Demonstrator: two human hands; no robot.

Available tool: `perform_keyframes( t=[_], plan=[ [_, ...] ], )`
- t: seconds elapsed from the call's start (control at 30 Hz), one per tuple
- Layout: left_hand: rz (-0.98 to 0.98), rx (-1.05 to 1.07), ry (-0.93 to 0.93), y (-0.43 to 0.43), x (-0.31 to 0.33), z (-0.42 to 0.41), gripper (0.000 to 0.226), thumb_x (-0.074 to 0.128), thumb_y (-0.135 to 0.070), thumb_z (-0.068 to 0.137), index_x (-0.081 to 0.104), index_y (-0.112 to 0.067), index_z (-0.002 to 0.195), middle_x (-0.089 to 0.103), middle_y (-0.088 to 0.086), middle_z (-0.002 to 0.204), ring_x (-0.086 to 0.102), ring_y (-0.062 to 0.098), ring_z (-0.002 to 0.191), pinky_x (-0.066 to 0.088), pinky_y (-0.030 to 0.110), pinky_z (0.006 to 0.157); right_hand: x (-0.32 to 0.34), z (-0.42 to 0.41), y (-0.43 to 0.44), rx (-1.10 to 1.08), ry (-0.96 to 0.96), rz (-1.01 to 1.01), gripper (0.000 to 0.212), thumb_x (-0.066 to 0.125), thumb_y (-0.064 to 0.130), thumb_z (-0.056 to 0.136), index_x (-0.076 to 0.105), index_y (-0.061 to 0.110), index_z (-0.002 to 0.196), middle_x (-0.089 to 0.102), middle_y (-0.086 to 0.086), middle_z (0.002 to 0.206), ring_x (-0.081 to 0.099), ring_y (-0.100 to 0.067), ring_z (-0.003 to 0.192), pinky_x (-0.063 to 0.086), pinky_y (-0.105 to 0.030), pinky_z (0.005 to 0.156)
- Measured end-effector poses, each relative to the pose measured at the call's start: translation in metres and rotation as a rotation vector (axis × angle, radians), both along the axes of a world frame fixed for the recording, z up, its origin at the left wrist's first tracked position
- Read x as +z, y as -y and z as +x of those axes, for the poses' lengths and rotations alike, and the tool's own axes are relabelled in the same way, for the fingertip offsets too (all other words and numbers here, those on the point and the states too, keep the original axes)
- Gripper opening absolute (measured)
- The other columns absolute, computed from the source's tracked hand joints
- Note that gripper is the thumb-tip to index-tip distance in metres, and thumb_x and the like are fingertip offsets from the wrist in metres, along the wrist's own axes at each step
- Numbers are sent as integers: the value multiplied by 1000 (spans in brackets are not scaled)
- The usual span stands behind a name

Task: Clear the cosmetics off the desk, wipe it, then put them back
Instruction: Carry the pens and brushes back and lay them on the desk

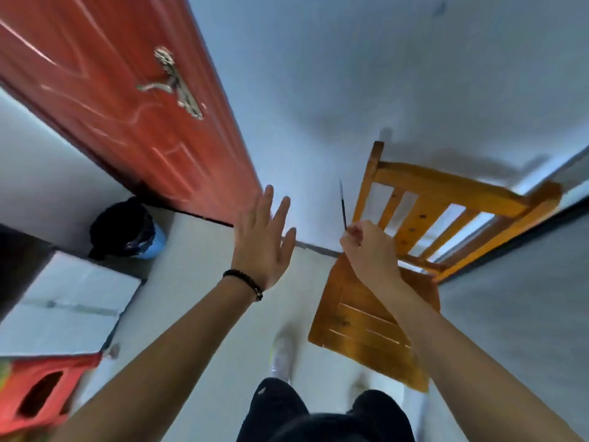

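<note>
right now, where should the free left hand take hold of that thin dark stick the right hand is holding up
Pinch the thin dark stick across its bare middle, coming from its left, where the open left hand is. It stands nearly upright, with its lower end pinched in the right hand and its fine tip pointing up, so only the mid shaft is free.

The door (127, 100) is red with paler lines tracing its panels, and its handle (173, 82) is brass-coloured. The wall (350, 74) is pale bluish white. The chair (446, 193) is orange-brown wood with darker knots. The pencil (343, 205) and the bead bracelet (245, 282) are black. The bin (157, 244) is blue under a black bag (121, 224). The box (73, 301) and shoe (282, 352) are white, and the crate (73, 378) is red.
</note>
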State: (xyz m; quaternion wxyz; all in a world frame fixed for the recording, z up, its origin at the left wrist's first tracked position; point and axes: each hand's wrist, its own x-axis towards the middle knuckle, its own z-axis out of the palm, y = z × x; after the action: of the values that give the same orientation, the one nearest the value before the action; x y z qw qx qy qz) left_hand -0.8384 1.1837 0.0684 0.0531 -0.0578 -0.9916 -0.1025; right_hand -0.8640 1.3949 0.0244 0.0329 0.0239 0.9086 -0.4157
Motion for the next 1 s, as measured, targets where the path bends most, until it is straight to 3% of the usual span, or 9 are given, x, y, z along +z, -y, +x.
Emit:
perform_keyframes(
  t=[0.2, 0.3, 0.57, 0.73, 1.0],
  plan=[
    [-47, 469, -137, 104, 75, 104, 57, 37, -45, 99, 28, -22, 151, 15, 11, 161, 10, 33, 149, 17, 57, 117, 83, 8, 119, 389, -172, -28, 22, 62, 33, 91, 66, 17, 104, 71, 4, 94, 65, -13, 84, 52, -30, 79],
    [-49, 618, -207, 166, 96, 160, 61, 44, -42, 98, 29, -18, 152, 16, 13, 161, 11, 35, 149, 18, 57, 116, 110, 35, 197, 508, -221, -52, 20, 65, 35, 85, 68, 24, 101, 70, 13, 87, 66, -10, 84, 49, -26, 75],
    [-90, 974, -228, 359, 101, 350, 62, 41, -47, 97, 28, -21, 152, 16, 10, 161, 14, 31, 148, 20, 54, 116, 124, 153, 447, 870, -315, -63, 13, 69, 23, 84, 70, 18, 95, 69, 9, 78, 66, -15, 78, 44, -26, 67],
    [-90, 1158, -199, 464, 95, 458, 60, 45, -46, 96, 33, -19, 149, 27, 12, 157, 26, 32, 145, 29, 54, 111, 118, 241, 595, 1069, -304, -10, 13, 64, 35, 85, 67, 27, 95, 68, 15, 83, 64, -8, 79, 46, -25, 65],
    [-10, 1271, -133, 584, 60, 509, 60, 36, -51, 96, 32, -21, 147, 30, 11, 156, 29, 31, 143, 32, 53, 110, 83, 292, 731, 1174, -223, 50, 9, 60, 41, 85, 62, 34, 91, 60, 22, 76, 58, -3, 74, 35, -15, 56]
  ],
)
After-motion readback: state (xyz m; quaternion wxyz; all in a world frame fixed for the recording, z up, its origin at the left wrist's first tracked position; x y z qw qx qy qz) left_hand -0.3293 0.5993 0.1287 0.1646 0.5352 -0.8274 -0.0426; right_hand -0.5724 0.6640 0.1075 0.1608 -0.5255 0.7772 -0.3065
